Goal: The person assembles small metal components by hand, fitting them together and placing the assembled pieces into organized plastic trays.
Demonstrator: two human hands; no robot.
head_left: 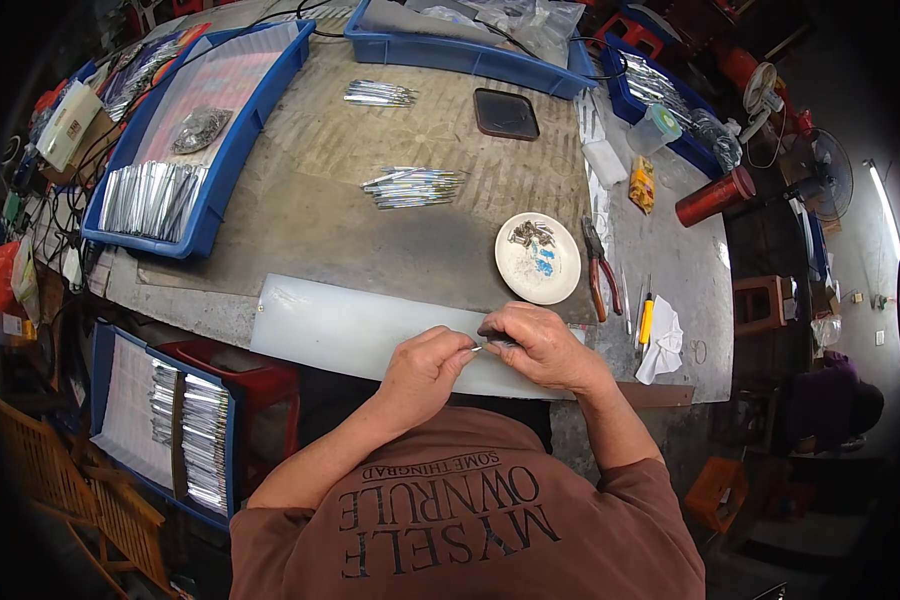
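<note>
Silvery piece (tiny) pokes from left hand beside right hand.

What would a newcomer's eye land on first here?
Probably the left hand and right hand, close together over the pale board at the table's near edge, a thin shiny piece at the left fingertips. Next, the round plate of small metal parts and blue bits just beyond the right hand, then the blue bin of silvery rods at the table's left.
</note>
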